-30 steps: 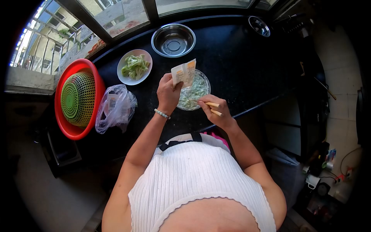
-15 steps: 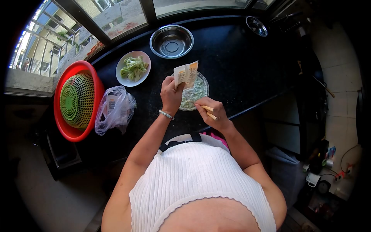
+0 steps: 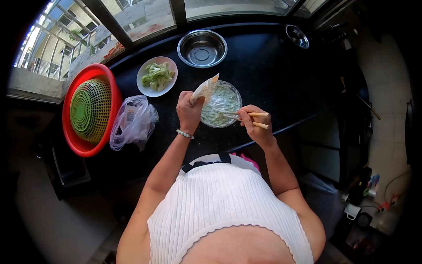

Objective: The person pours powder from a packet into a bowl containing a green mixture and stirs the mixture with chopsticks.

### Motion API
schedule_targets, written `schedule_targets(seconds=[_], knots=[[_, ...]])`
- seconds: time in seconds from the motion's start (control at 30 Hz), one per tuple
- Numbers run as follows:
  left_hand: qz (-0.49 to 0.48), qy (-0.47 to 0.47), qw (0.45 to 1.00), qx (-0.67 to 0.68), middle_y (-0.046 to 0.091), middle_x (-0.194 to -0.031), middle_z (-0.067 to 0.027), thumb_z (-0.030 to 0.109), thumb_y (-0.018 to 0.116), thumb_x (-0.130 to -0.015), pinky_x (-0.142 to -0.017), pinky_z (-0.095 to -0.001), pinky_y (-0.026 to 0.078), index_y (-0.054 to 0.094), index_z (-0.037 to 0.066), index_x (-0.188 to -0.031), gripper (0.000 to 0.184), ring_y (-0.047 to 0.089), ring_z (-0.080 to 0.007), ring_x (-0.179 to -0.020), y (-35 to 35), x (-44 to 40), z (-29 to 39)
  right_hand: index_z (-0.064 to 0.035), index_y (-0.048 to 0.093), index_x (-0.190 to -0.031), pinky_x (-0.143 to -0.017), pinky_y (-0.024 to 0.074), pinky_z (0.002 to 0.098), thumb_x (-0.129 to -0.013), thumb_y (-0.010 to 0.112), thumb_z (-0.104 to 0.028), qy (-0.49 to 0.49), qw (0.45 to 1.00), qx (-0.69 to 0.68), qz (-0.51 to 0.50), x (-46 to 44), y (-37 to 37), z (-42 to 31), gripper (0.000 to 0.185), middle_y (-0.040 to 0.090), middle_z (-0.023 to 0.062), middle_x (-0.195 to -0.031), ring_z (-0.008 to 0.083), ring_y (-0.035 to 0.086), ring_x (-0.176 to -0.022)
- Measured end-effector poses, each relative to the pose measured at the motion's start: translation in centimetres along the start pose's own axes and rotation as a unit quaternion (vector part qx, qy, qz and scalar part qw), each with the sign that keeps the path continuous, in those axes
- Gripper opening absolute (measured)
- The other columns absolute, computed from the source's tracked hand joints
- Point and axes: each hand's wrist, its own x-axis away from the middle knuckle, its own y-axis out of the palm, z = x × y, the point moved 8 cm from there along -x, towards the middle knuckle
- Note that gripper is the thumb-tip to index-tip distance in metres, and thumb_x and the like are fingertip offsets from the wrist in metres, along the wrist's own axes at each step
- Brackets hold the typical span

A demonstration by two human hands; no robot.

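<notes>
My left hand (image 3: 188, 112) is closed on a paper packet (image 3: 205, 91) with print on it, tilted over the left side of a glass bowl (image 3: 240, 99). Inside the bowl lies a pale green chopped mixture (image 3: 222, 102) with white powder over much of its top. My right hand (image 3: 256, 126) grips a pair of chopsticks (image 3: 259, 114) at the bowl's right side. Their tips reach over the mixture; whether they touch it I cannot tell.
A white plate of green vegetable pieces (image 3: 158, 77) and a steel bowl (image 3: 202, 48) stand behind. At left are a red basin (image 3: 116, 99) with a green strainer (image 3: 90, 110) in it and a plastic bag (image 3: 134, 123). A small metal dish (image 3: 297, 36) sits far right.
The packet has tipped and turned from its more upright pose. More white powder now covers the mixture. My right hand has moved right and the chopsticks point leftward over the bowl.
</notes>
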Motion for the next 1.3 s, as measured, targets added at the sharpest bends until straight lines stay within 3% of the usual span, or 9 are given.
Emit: schedule_targets(seconds=[0.1, 0.17, 0.4, 0.5, 0.63, 0.9, 1.17, 1.27, 1.3], knots=[[-0.007, -0.047, 0.997, 0.068, 0.064, -0.086, -0.0089, 0.010, 0.071, -0.084, -0.064, -0.0331, 0.050, 0.067, -0.003, -0.092, 0.016, 0.063, -0.0224, -0.072, 0.4, 0.4, -1.9, -0.0009, 0.066, -0.084, -0.049, 0.0482, 0.0255, -0.092, 0.062, -0.011, -0.024, 0.999, 0.022, -0.002, -0.1, 0.2, -0.5, 0.014, 0.065, 0.0077, -0.069, 0.0141, 0.063, -0.055], [-0.013, -0.163, 0.969, 0.184, 0.066, -0.088, -0.0078, 0.013, 0.069, -0.087, -0.058, -0.0308, 0.050, 0.067, -0.002, -0.094, 0.018, 0.064, -0.0193, -0.070, 1.4, 1.3, -5.4, -0.0009, 0.067, -0.084, -0.049, 0.0479, 0.0252, -0.092, 0.062, -0.012, -0.010, 1.000, 0.007, 0.002, -0.2, -0.1, -0.6, 0.015, 0.065, 0.0073, -0.069, 0.0138, 0.062, -0.054], [-0.022, -0.462, 0.794, 0.396, 0.067, -0.089, -0.0060, 0.023, 0.060, -0.094, -0.044, -0.0247, 0.049, 0.062, 0.005, -0.106, 0.021, 0.064, -0.0154, -0.068, 2.4, 4.0, -7.0, -0.0004, 0.067, -0.085, -0.048, 0.0482, 0.0228, -0.094, 0.062, -0.014, 0.010, 1.000, 0.000, -0.001, -0.4, -0.2, -0.4, 0.017, 0.065, 0.0064, -0.069, 0.0115, 0.062, -0.054], [0.012, -0.536, 0.702, 0.468, 0.066, -0.087, -0.0058, 0.025, 0.059, -0.095, -0.044, -0.0244, 0.048, 0.058, 0.007, -0.109, 0.023, 0.062, -0.0163, -0.065, 1.4, 5.9, -8.8, -0.0001, 0.067, -0.085, -0.048, 0.0481, 0.0219, -0.094, 0.061, -0.014, 0.019, 0.999, -0.027, 0.005, -0.3, -0.3, -0.5, 0.018, 0.065, 0.0062, -0.069, 0.0108, 0.062, -0.054], [0.076, -0.582, 0.666, 0.460, 0.066, -0.085, -0.0046, 0.027, 0.058, -0.096, -0.043, -0.0236, 0.046, 0.058, 0.009, -0.109, 0.022, 0.061, -0.0168, -0.063, -1.6, 9.3, -12.1, 0.0004, 0.066, -0.090, -0.055, 0.0553, 0.0189, -0.097, 0.057, -0.017, 0.054, 0.996, -0.068, -0.009, -0.3, -0.8, 0.2, 0.021, 0.064, 0.0049, -0.075, 0.0074, 0.063, -0.062], [0.055, -0.551, 0.761, 0.338, 0.066, -0.096, -0.0077, 0.030, 0.061, -0.094, -0.051, -0.0273, 0.053, 0.055, 0.005, -0.115, 0.033, 0.065, -0.0181, -0.074, -6.5, 13.4, -13.7, -0.0007, 0.066, -0.094, -0.057, 0.0559, 0.0187, -0.098, 0.057, -0.019, 0.053, 0.995, -0.080, -0.016, -1.5, -0.2, 0.3, 0.021, 0.065, 0.0045, -0.077, 0.0067, 0.063, -0.064], [0.034, -0.505, 0.823, 0.260, 0.065, -0.105, -0.0111, 0.009, 0.062, -0.090, -0.059, -0.0265, 0.058, 0.051, -0.002, -0.118, 0.032, 0.067, -0.0184, -0.084, -8.9, 14.9, -13.7, 0.0006, 0.066, -0.089, -0.053, 0.0531, 0.0188, -0.096, 0.059, -0.016, 0.051, 0.995, -0.086, 0.001, -1.7, -0.1, 0.5, 0.020, 0.064, 0.0051, -0.073, 0.0076, 0.062, -0.060], [0.058, -0.460, 0.869, 0.173, 0.065, -0.103, -0.0101, 0.007, 0.064, -0.088, -0.056, -0.0247, 0.057, 0.053, -0.002, -0.117, 0.032, 0.066, -0.0166, -0.082, -10.4, 15.1, -13.6, 0.0003, 0.067, -0.090, -0.054, 0.0537, 0.0185, -0.096, 0.059, -0.016, 0.054, 0.994, -0.092, 0.026, -1.7, -0.8, 0.4, 0.019, 0.064, 0.0052, -0.073, 0.0078, 0.063, -0.060], [0.054, -0.441, 0.892, 0.079, 0.062, -0.105, -0.0102, 0.005, 0.068, -0.084, -0.064, -0.0288, 0.056, 0.054, 0.001, -0.118, 0.037, 0.064, -0.0180, -0.086, -11.5, 14.8, -12.8, 0.0002, 0.067, -0.090, -0.054, 0.0538, 0.0185, -0.096, 0.059, -0.016, 0.051, 0.994, -0.090, 0.041, -1.6, -1.1, 0.4, 0.019, 0.064, 0.0053, -0.073, 0.0079, 0.063, -0.060]])
